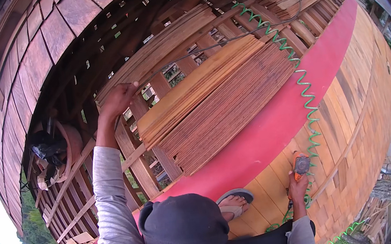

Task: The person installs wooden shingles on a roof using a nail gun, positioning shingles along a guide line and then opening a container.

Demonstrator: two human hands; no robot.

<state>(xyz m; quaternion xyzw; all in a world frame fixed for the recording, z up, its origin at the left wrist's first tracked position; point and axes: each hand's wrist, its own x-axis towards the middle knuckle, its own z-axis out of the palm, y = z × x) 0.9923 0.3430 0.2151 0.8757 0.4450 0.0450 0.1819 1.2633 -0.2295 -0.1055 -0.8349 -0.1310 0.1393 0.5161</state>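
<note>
My left hand (120, 98) reaches out to the far left, its fingers curled at the end of a long stack of thin wooden boards (162, 48). A thin dark cable (192, 54) runs close by these fingers; what they grip, if anything, I cannot make out. Low on the right, my right hand (298, 186) is closed around an orange and black air nailer (301, 165). A green coiled air hose (309, 108) hangs down beside it. Between my hands lie a yellowish stack of wooden shingles (201, 87) and a reddish-brown stack (233, 107).
A red sheet strip (257, 148) borders the shingled roof slope (347, 127) on the right. Open wooden battens (133, 154) with gaps lie left of the stacks. A round tub (72, 144) holding a black bag stands at the left. My sandalled foot (235, 205) rests on the shingles.
</note>
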